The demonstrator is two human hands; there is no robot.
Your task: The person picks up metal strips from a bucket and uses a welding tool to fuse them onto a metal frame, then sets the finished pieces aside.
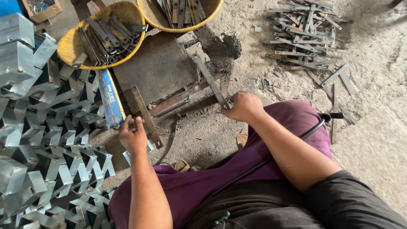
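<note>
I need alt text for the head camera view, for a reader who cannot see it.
Seen from above, a seated person's right hand and left hand each grip a flat metal strip on a rusty plate. Yellow baskets of strips sit behind.

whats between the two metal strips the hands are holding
In the head view, a rusty metal plate lies between the left strip and the right strip, its lower edge a steel rail.

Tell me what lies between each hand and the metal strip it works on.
Nothing visible. The left hand touches the rusty strip, and the right hand grips the end of the grey strip.
</note>
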